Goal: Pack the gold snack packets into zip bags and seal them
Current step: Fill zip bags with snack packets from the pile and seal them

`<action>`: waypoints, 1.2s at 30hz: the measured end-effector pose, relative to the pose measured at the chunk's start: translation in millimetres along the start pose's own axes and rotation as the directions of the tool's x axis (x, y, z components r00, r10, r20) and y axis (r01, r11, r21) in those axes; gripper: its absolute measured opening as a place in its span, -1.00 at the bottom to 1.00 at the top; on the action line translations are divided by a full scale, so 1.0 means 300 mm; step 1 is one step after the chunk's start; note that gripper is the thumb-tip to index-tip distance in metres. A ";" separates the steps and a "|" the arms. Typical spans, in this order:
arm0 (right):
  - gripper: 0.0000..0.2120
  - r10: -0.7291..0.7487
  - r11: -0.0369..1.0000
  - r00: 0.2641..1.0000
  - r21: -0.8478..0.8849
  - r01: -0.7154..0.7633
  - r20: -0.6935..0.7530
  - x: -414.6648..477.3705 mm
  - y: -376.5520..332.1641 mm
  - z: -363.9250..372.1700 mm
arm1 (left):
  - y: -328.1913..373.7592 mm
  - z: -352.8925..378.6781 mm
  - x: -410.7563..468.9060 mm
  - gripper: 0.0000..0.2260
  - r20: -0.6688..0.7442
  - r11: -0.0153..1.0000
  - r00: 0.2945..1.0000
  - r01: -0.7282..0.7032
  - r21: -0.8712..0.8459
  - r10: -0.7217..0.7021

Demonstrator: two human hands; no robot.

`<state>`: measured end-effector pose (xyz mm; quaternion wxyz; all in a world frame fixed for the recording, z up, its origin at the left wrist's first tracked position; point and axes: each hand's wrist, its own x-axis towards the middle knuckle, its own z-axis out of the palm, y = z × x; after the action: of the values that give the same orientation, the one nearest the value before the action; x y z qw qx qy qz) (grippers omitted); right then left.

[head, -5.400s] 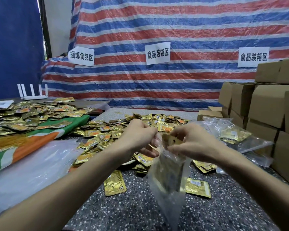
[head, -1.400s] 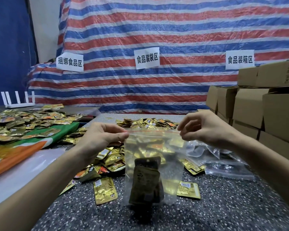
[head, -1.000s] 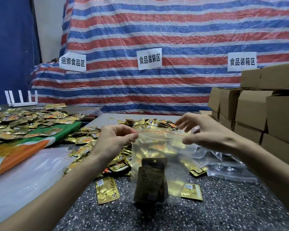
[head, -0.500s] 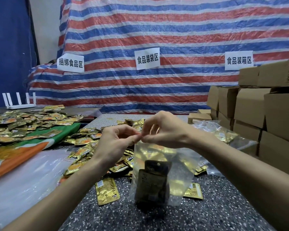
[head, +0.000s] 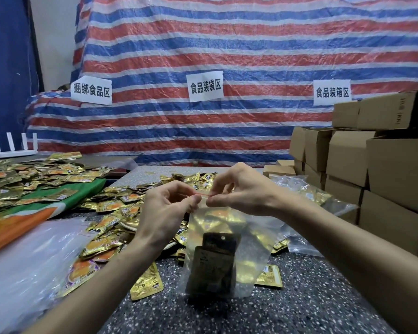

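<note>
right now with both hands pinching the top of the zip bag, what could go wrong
1. The left hand and right hand pinch the red zip strip close together. The rest of the bag mouth is hidden behind the right hand, so it may end up unsealed and the packets inside could slip out later.
2. The bag hangs slack and creased, so the strip's two halves may misalign and not lock.

The room is a bit dim. Gold packets (head: 111, 206) shine. Boxes (head: 396, 165) at the edge look bent.
</note>
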<state>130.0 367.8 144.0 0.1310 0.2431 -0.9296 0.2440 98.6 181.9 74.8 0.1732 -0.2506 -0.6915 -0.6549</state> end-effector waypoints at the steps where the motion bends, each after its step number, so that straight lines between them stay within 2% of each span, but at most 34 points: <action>1: -0.90 0.012 1.000 1.000 0.002 -0.012 0.003 -0.008 0.009 -0.009 | 0.000 0.006 0.003 -0.90 -0.011 1.000 1.000 -0.002 0.002 0.002; 10: -0.92 0.091 0.995 0.996 0.047 -0.091 0.004 -0.102 0.099 -0.063 | -0.017 0.010 0.015 -0.91 -0.056 0.999 0.998 -0.035 0.026 0.037; 14: -0.86 0.118 0.992 0.993 0.052 -0.118 0.005 -0.143 0.138 -0.086 | -0.030 0.004 0.018 -0.92 -0.081 0.995 0.994 -0.067 0.067 0.073; 21: -0.91 0.146 0.986 0.989 0.086 -0.144 -0.025 -0.193 0.199 -0.119 | -0.040 0.008 0.030 -0.93 -0.100 0.997 0.993 -0.056 0.047 0.061; 29: -0.97 0.149 0.985 0.988 0.096 -0.144 -0.042 -0.241 0.249 -0.140 | -0.040 0.017 0.033 -0.93 -0.084 0.998 0.995 -0.045 0.041 0.048; 36: -0.88 0.129 0.991 0.986 0.037 -0.126 -0.106 -0.274 0.250 -0.144 | -0.036 0.028 0.028 -0.91 -0.091 0.997 0.994 -0.055 0.048 0.059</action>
<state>166.4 479.3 121.3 0.1615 0.1716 -0.9311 0.2785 86.4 191.0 70.1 0.2294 -0.2356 -0.6900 -0.6448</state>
